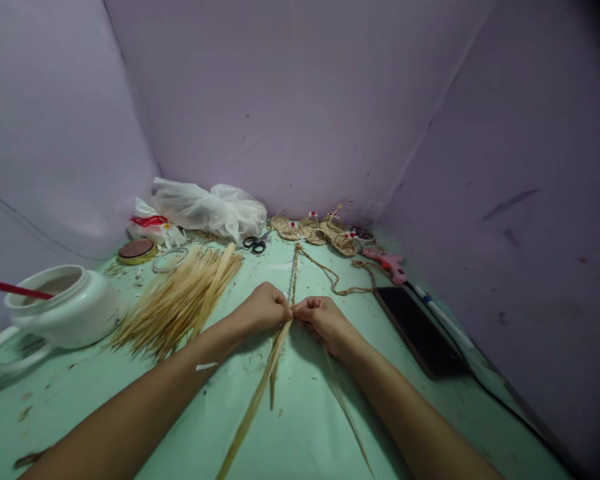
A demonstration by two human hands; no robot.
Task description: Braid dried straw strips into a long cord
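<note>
Both your left hand and right hand pinch, fingertips closed, where the braided cord meets loose strips mid-counter; you're apparently plaiting, and the next crossing likely calls for even tension.

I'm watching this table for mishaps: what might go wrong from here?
The cord might loosen if the left hand or right hand slips, since loose strands trail below it. The phone lies near the right forearm, so a sideways sweep could knock it.
</note>
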